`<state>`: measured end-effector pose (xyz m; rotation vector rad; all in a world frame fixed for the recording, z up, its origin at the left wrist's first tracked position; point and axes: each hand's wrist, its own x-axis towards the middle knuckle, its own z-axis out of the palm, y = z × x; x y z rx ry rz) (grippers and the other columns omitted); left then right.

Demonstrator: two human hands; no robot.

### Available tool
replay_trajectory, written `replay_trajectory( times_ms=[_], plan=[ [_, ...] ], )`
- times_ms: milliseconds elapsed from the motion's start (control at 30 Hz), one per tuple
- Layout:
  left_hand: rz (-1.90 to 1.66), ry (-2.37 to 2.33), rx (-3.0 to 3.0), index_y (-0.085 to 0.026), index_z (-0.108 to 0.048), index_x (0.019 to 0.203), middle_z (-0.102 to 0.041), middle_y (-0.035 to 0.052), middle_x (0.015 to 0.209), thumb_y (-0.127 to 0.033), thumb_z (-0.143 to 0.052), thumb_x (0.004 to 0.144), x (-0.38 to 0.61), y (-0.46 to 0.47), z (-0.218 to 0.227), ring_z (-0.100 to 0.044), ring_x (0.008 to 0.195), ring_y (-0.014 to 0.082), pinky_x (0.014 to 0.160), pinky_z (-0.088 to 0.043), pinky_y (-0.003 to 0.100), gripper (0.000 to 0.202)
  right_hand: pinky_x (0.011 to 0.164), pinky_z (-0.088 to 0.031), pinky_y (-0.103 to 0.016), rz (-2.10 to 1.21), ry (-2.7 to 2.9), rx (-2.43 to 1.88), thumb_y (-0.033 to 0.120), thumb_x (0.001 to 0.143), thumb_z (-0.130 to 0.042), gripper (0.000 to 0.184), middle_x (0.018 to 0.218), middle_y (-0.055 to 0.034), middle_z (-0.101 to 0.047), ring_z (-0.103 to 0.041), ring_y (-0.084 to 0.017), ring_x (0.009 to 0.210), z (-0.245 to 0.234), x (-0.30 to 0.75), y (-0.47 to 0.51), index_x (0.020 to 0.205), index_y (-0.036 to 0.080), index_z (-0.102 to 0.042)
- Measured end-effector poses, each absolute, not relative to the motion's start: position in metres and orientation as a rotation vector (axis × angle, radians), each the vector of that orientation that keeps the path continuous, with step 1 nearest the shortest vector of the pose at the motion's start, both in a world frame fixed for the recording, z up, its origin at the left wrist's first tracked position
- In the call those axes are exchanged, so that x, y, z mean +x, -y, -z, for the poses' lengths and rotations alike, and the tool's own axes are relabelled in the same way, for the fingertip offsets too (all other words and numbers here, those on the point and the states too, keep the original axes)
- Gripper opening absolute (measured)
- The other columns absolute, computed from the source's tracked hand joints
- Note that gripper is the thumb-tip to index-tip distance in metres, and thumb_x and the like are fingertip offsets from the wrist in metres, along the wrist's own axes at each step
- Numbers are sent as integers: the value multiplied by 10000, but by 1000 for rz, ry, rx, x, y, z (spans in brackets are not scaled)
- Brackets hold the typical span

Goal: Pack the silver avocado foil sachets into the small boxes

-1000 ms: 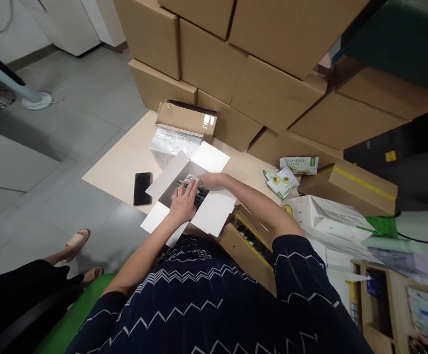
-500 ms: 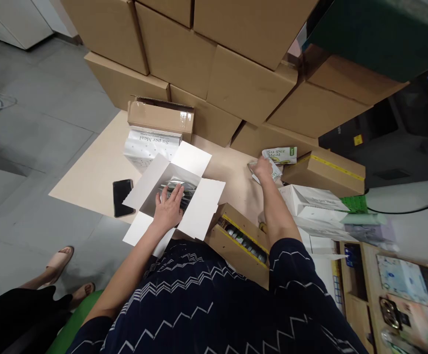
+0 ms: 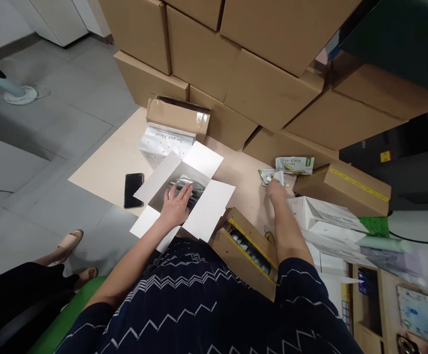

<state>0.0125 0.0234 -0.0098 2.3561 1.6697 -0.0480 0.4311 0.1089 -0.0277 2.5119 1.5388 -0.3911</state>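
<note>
The left hand (image 3: 177,209) spreads over packets (image 3: 196,189) inside the white box (image 3: 208,212), while just beyond the right hand (image 3: 277,191), whose grip I cannot tell, lies a pouch (image 3: 271,175), probably light, soft and slippery, best pinched along its flat edge.

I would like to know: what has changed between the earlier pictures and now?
The person's right grip moved out of the white box, rightward to the Su-per Meal packets; whether it holds one is unclear. The left grip stayed in the box, and the phone stayed left of it.
</note>
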Motion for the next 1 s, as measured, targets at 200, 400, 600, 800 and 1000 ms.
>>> replay_trajectory(
  times_ms=[200, 400, 600, 800, 1000],
  plan=[
    [40, -1679, 2348, -212, -329, 1580, -263, 4, 1675, -194, -479, 805, 14, -23, 7, -232, 1495, 427, 1186, -260, 651, 790, 832, -471, -380, 223, -2034, 2627, 252, 924, -389, 362, 983, -160, -702, -641, -281, 915, -83, 404, -109, 1178, 141, -621],
    [-1, -1699, 2374, -201, -398, 1541, -317, 29, 1654, -195, -492, 793, 13, -22, 9, -263, 1478, 430, 1175, -277, 647, 754, 753, -438, -295, 680, -2860, 2000, 240, 902, -390, 275, 940, -47, -682, -586, -193, 810, -163, 308, -101, 1063, 193, -608],
    [-21, -1702, 2384, -234, -393, 1544, -320, 33, 1653, -194, -508, 782, 13, -21, 12, -282, 1471, 424, 1165, -288, 646, 771, 683, -381, -262, 658, -2718, 1289, 141, 894, -392, 282, 995, -99, -713, -604, -198, 819, -129, 207, -142, 1072, 161, -611],
    [-32, -1682, 2391, -210, -397, 1543, -312, 39, 1656, -190, -508, 777, 12, -21, 11, -282, 1463, 436, 1157, -292, 663, 774, 660, -423, -271, 545, -2457, 1212, 142, 927, -439, 346, 1182, -204, -704, -681, -260, 961, -73, 160, -168, 1227, 102, -606],
    [-12, -1684, 2377, -231, -369, 1559, -293, 47, 1664, -207, -523, 786, 11, -22, 12, -262, 1482, 433, 1176, -266, 655, 788, 733, -501, -311, 570, -2355, 1140, 194, 934, -544, 312, 1174, -213, -709, -696, -298, 1006, -51, 142, -160, 1210, 75, -630]
  ],
)
